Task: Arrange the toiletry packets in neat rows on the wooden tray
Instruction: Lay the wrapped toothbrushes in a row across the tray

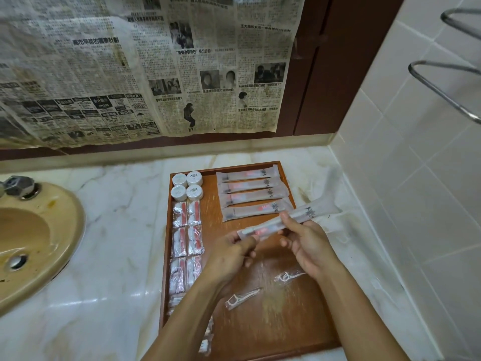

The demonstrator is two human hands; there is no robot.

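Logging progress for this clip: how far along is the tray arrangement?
Mostly done. On the wooden tray, four long packets lie in a row, with round tubs and small packets lined up at left. In hand: both hands, left hand and right hand, hold a fifth long packet. Left: placing it and straightening two floss picks.

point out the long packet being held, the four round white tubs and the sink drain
long packet point(309, 212), head view, on its printed emblem near the right end
round white tubs point(194, 178), head view, on the lid of the back right tub
sink drain point(17, 261), head view, on the metal plug in the basin
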